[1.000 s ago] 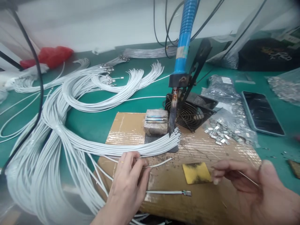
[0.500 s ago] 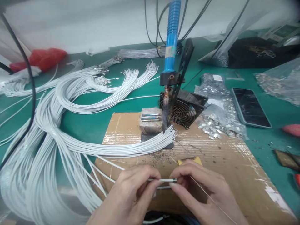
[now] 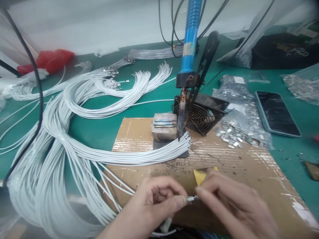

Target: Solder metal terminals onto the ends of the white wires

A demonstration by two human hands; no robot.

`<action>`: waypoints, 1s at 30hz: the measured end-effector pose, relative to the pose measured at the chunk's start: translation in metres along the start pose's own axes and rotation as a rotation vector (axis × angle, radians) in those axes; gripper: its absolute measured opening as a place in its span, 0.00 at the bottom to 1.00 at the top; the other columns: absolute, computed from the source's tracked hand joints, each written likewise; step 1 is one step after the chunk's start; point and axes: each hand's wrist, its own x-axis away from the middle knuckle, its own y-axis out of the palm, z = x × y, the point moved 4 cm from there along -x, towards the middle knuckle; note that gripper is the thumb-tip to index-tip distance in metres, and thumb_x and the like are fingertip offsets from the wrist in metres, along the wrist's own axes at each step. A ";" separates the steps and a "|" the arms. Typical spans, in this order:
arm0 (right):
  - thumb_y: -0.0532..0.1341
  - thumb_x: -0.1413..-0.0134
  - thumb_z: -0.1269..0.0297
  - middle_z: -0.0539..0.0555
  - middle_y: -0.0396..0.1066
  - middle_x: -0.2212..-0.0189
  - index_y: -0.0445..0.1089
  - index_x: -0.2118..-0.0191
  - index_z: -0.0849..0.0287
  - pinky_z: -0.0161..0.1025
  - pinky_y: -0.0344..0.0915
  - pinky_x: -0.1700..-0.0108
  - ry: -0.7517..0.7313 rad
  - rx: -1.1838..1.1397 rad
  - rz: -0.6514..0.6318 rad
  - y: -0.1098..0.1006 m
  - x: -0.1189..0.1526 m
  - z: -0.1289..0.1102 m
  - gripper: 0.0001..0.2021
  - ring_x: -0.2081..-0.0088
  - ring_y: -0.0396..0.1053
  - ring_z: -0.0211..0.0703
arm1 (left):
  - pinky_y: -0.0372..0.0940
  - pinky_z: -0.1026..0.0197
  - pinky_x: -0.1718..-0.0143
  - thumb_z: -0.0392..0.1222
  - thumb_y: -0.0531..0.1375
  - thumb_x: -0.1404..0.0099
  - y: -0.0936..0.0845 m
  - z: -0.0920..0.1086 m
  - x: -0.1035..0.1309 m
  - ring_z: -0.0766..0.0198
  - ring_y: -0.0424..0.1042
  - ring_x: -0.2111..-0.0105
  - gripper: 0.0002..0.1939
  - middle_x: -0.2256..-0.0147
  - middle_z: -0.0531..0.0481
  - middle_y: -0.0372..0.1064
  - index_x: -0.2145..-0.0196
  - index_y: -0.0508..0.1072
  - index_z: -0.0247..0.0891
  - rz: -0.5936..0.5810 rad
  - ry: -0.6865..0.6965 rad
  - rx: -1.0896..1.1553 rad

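Observation:
Near the bottom centre, my left hand [image 3: 159,202] pinches a white cable [image 3: 191,199] between thumb and forefinger, its short end sticking out to the right. My right hand [image 3: 231,202] is closed at the tip of that cable, thumb and forefinger together; what lies between them is too small to make out. A yellow piece [image 3: 200,176] lies on the cardboard [image 3: 139,176] just beyond my right fingers. Farther back, a blue-handled soldering iron [image 3: 190,43] points down over the ends of a white cable bundle [image 3: 139,157].
A grey block [image 3: 164,126] stands beside the iron tip, with a black fan [image 3: 201,114] behind. Metal pieces [image 3: 230,136] spill from plastic bags near a phone [image 3: 277,113]. Large cable coils [image 3: 57,166] fill the left. A black cord [image 3: 37,76] hangs at far left.
My left fingers have moved right along the cable, leaving a shorter end showing. My right hand has shifted right, and the thin wire strand across it no longer shows. The view has shifted slightly.

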 end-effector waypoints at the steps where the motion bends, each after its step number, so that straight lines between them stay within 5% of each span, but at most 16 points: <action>1: 0.64 0.33 0.58 0.47 0.69 0.77 0.73 0.71 0.54 0.28 0.62 0.76 0.071 -0.047 0.140 -0.007 0.000 0.006 0.13 0.76 0.66 0.35 | 0.50 0.68 0.79 0.55 0.68 0.35 -0.001 0.001 -0.002 0.72 0.56 0.80 0.17 0.78 0.58 0.62 0.65 0.77 0.36 0.010 0.003 0.039; 3: 0.69 0.40 0.52 0.46 0.67 0.79 0.75 0.70 0.53 0.29 0.58 0.79 0.220 -0.163 0.416 -0.017 0.004 0.018 0.12 0.79 0.62 0.34 | 0.45 0.69 0.83 0.55 0.68 0.33 -0.004 0.003 -0.005 0.75 0.53 0.85 0.17 0.78 0.58 0.65 0.66 0.76 0.36 0.030 -0.014 0.105; 5: 0.72 0.44 0.50 0.46 0.64 0.81 0.77 0.70 0.53 0.30 0.56 0.80 0.314 -0.257 0.528 -0.012 0.005 0.023 0.13 0.80 0.59 0.33 | 0.43 0.69 0.85 0.53 0.68 0.32 -0.005 0.007 -0.005 0.78 0.52 0.87 0.17 0.76 0.55 0.69 0.67 0.74 0.36 0.069 -0.018 0.157; 13: 0.70 0.43 0.57 0.47 0.71 0.79 0.86 0.64 0.47 0.28 0.60 0.76 0.317 -0.451 0.288 0.037 -0.006 0.001 0.05 0.78 0.63 0.33 | 0.37 0.69 0.82 0.51 0.71 0.35 0.003 0.021 -0.002 0.80 0.44 0.83 0.18 0.76 0.55 0.68 0.69 0.73 0.33 0.146 -0.034 0.253; 25: 0.70 0.47 0.60 0.48 0.73 0.79 0.87 0.69 0.44 0.26 0.58 0.78 0.342 -0.501 0.280 0.039 -0.008 -0.004 0.05 0.79 0.61 0.32 | 0.38 0.69 0.80 0.52 0.73 0.37 0.004 0.019 -0.001 0.78 0.44 0.82 0.20 0.77 0.57 0.66 0.70 0.73 0.34 0.185 -0.019 0.261; 30: 0.70 0.48 0.59 0.48 0.72 0.81 0.87 0.68 0.43 0.27 0.57 0.79 0.376 -0.467 0.310 0.038 -0.006 -0.006 0.05 0.80 0.60 0.32 | 0.44 0.70 0.78 0.53 0.74 0.39 0.004 0.018 -0.001 0.74 0.52 0.78 0.20 0.76 0.56 0.66 0.71 0.73 0.34 0.198 0.020 0.239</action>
